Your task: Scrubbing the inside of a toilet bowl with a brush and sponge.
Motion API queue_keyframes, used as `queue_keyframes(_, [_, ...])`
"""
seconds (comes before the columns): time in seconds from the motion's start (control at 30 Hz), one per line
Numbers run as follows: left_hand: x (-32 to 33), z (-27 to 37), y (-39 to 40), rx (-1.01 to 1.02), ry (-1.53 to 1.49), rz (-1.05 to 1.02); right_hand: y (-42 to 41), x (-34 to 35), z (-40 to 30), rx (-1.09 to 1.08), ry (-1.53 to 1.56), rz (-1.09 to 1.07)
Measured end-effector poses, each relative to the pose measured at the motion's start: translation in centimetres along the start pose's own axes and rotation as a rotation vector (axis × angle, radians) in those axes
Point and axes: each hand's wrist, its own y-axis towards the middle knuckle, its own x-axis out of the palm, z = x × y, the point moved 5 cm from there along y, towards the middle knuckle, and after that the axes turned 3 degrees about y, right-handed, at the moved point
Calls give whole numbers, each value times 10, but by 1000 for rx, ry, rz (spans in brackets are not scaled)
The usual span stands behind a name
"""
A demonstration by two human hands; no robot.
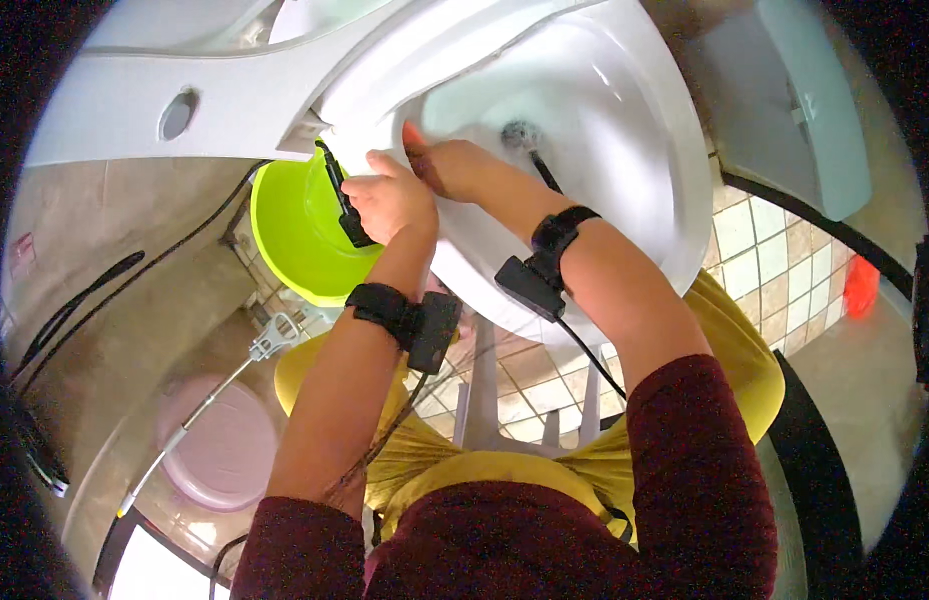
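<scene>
My left hand point(393, 199) is over the left edge of a white washbasin point(622, 150), its fingers partly curled. Next to its fingers is a black stick-like object point(348, 202), seen against a lime-green plastic tub point(284, 232); whether the hand holds it I cannot tell. Close beside it, my right hand point(449, 169) is bent over the basin's inner left side. Its fingertips lie partly in shadow, with a reddish patch at their end, and its grip is hidden. Both wrists wear black straps with box-shaped devices and cables. A round drain point(521, 135) lies in the basin's bottom.
A white counter point(232, 105) with an oval hole borders the tub. At the left are black cables point(134, 277), a metal rod with a grey handle point(273, 337) and a pink round lid or stool point(221, 442). A red bag-like thing point(860, 289) stands right, by the tiled floor point(764, 232).
</scene>
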Motion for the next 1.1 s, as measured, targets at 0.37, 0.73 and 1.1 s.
queue_keyframes(0.37, [-5, 2, -1, 10, -39, -57, 5, -4, -3, -17, -72, -22])
queue_keyframes(0.73, [-5, 0, -2, 15, -21, -18, 4, -12, -4, 57, 1, -47])
queue_keyframes(1.1, [-4, 1, -2, 2, -4, -16, 10, 4, 8, 15, -41, -85])
